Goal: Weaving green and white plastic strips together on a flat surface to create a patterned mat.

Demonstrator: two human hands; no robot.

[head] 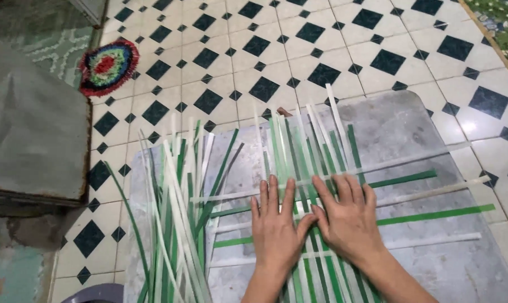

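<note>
Green and white plastic strips (pixel 321 185) are pressed flat on a grey board (pixel 422 140) by the left hand (pixel 276 227) and right hand (pixel 349 216), both open-palmed, grasping nothing. Thin, springy and slippery, they seem best pinched near the crossings.

Both hands, left hand (pixel 276 227) and right hand (pixel 349 216), press flat on woven strips (pixel 321 168).

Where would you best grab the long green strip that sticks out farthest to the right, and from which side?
Probably by its free right end, coming from the right. The green strip lies flat on the grey board, its left part woven under the upright strips where the right hand and left hand press.
</note>
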